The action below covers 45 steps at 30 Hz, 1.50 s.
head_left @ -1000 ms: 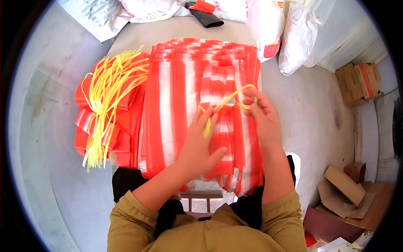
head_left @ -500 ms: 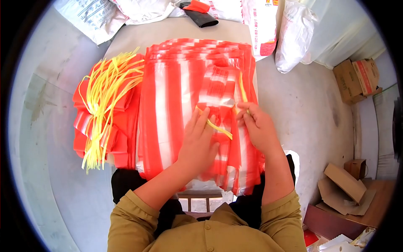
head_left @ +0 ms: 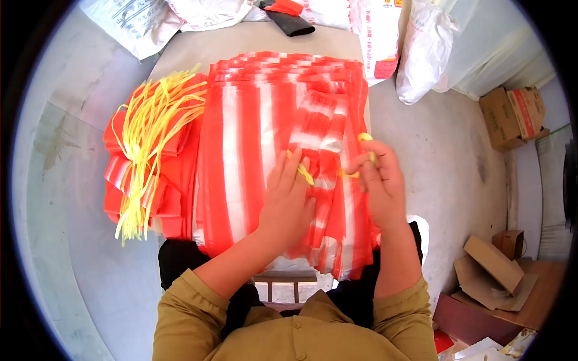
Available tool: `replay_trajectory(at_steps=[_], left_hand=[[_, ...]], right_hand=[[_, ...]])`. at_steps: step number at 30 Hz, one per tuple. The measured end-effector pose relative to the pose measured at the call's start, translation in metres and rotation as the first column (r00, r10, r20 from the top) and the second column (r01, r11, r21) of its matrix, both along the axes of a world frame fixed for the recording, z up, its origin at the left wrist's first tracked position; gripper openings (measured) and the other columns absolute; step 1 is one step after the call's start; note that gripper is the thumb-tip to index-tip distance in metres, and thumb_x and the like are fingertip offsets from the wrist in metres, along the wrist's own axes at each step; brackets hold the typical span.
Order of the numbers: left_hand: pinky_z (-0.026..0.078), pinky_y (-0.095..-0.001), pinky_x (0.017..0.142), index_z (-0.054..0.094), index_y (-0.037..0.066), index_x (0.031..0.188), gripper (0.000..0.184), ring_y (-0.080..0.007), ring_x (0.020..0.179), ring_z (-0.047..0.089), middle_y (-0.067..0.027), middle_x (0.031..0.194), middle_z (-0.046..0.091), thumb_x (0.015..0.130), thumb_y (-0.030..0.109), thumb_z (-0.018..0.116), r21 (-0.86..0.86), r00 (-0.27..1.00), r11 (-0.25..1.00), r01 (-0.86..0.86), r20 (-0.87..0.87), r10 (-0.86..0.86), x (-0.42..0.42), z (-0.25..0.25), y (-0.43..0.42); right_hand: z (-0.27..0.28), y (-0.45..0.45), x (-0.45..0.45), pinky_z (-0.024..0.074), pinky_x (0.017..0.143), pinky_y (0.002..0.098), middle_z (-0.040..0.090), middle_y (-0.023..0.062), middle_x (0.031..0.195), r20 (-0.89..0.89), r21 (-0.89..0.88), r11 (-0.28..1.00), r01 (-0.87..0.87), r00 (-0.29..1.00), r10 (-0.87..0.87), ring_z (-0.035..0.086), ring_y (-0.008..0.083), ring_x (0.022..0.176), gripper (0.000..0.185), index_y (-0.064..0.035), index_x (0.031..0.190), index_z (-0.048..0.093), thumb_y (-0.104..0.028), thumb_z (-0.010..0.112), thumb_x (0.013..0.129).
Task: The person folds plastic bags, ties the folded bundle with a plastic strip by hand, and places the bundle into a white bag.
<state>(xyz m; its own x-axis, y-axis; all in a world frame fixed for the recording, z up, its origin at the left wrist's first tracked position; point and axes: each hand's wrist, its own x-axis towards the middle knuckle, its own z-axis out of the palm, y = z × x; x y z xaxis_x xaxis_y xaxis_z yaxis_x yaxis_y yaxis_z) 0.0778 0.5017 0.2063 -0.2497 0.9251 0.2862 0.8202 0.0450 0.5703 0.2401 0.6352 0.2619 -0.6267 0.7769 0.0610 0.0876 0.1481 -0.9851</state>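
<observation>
A thick stack of red-and-white striped plastic bags (head_left: 247, 150) lies in front of me, with a folded striped bundle (head_left: 319, 123) on its right part. My left hand (head_left: 287, 201) rests on the stack and the bundle's left edge, its fingers stretched out over a short piece of yellow tie (head_left: 306, 175). At the bundle's right side, my right hand (head_left: 380, 180) has its fingers curled round yellow strip, a loop of which shows above the fingertips. Left of the stack, many loose yellow strips (head_left: 141, 159) lie across folded red bags (head_left: 171, 204).
White printed sacks (head_left: 208, 13) and a black-and-red item (head_left: 290, 21) are at the table's (head_left: 241, 43) far edge. A white bag (head_left: 424, 54) stands at the upper right. Cardboard boxes (head_left: 512, 120) and an opened carton (head_left: 490, 280) are on the right.
My right hand first came down toward the bundle, then pulled back to the right and slightly up with yellow strip in its fingers. My left hand has stayed nearly in place.
</observation>
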Motion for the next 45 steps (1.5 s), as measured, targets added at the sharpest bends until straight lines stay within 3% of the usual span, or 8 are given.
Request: replay_trajectory(at_steps=[5,8,14,21,31,36,42,45], left_hand=[[0.024,-0.0545,0.125,0.034,-0.005,0.157,0.081,-0.0480,0.155,0.021,-0.0257,0.166,0.027,0.087,0.009,0.070,-0.004,0.998,0.998,-0.069,0.010,0.069,0.008,-0.003,0.016],[0.022,-0.0546,0.125,0.034,-0.003,0.158,0.082,-0.0487,0.155,0.019,-0.0255,0.167,0.026,0.087,0.011,0.072,-0.011,0.998,0.999,-0.045,0.042,0.045,0.011,-0.001,0.013],[0.031,-0.0605,0.118,0.052,-0.010,0.135,0.066,-0.0543,0.150,0.026,-0.0280,0.162,0.030,0.081,0.017,0.079,0.048,0.997,0.998,0.032,0.067,-0.035,0.012,0.001,0.004],[0.030,-0.0596,0.119,0.050,-0.007,0.139,0.065,-0.0503,0.148,0.031,-0.0266,0.156,0.041,0.082,0.014,0.075,0.083,0.991,0.989,0.125,0.038,-0.129,0.008,0.015,-0.002],[0.039,-0.0526,0.115,0.062,0.001,0.127,0.044,-0.0434,0.137,0.049,-0.0209,0.140,0.058,0.083,-0.001,0.062,0.201,0.919,0.970,0.133,0.342,-0.197,-0.012,0.016,0.002],[0.049,-0.0415,0.103,0.068,0.000,0.118,0.029,-0.0318,0.118,0.062,-0.0182,0.125,0.065,0.090,-0.001,0.061,0.182,0.681,0.980,0.079,0.708,-0.187,-0.019,0.018,0.002],[0.054,-0.0372,0.089,0.072,0.000,0.112,0.022,-0.0293,0.100,0.068,-0.0143,0.108,0.070,0.091,0.002,0.066,0.213,0.723,0.976,-0.042,0.681,-0.117,-0.016,0.016,0.006],[0.056,-0.0382,0.085,0.072,0.001,0.110,0.021,-0.0322,0.096,0.068,-0.0137,0.104,0.071,0.089,0.000,0.067,0.178,0.886,0.983,0.049,0.447,-0.125,-0.018,0.029,0.006]], right_hand=[[-0.027,-0.016,-0.030,0.0497,0.089,0.0288,0.067,0.0099,0.120,-0.121,0.286,0.955,-0.084,0.985,0.123,0.060,0.0161,0.104,0.051,-0.0064,0.153,0.029,-0.006,0.050,0.107],[-0.013,-0.012,-0.030,0.0506,0.091,0.0320,0.068,0.0095,0.123,-0.113,-0.023,0.991,0.131,0.985,-0.133,0.062,0.0174,0.108,0.046,-0.0052,0.149,0.039,-0.005,0.053,0.105],[-0.021,0.011,-0.011,0.0526,0.089,0.0398,0.070,0.0143,0.110,0.215,0.598,0.801,-0.024,0.968,-0.131,0.064,0.0312,0.105,0.019,-0.0029,0.113,0.069,-0.009,0.065,0.096],[-0.013,-0.003,-0.028,0.0529,0.086,0.0418,0.071,0.0117,0.098,0.238,0.640,0.768,-0.040,0.960,-0.149,0.064,0.0327,0.100,0.014,-0.0037,0.107,0.069,-0.005,0.067,0.094],[-0.021,-0.010,-0.036,0.0533,0.080,0.0400,0.067,0.0099,0.093,0.196,0.726,0.680,-0.105,0.979,-0.058,0.063,0.0312,0.094,0.012,-0.0050,0.095,0.066,0.002,0.067,0.085],[-0.017,-0.014,-0.038,0.0532,0.080,0.0405,0.067,0.0091,0.092,0.160,0.736,0.670,-0.096,0.987,-0.034,0.062,0.0312,0.092,0.016,-0.0052,0.094,0.065,0.004,0.067,0.081],[-0.018,-0.013,-0.038,0.0537,0.081,0.0394,0.068,0.0077,0.095,0.163,0.799,0.591,-0.112,0.986,-0.034,0.062,0.0293,0.094,0.023,-0.0059,0.100,0.069,0.003,0.069,0.079],[-0.021,-0.013,-0.040,0.0531,0.080,0.0394,0.065,0.0069,0.097,0.167,0.854,0.508,-0.116,0.984,-0.056,0.062,0.0294,0.094,0.028,-0.0072,0.103,0.070,0.000,0.069,0.076]])
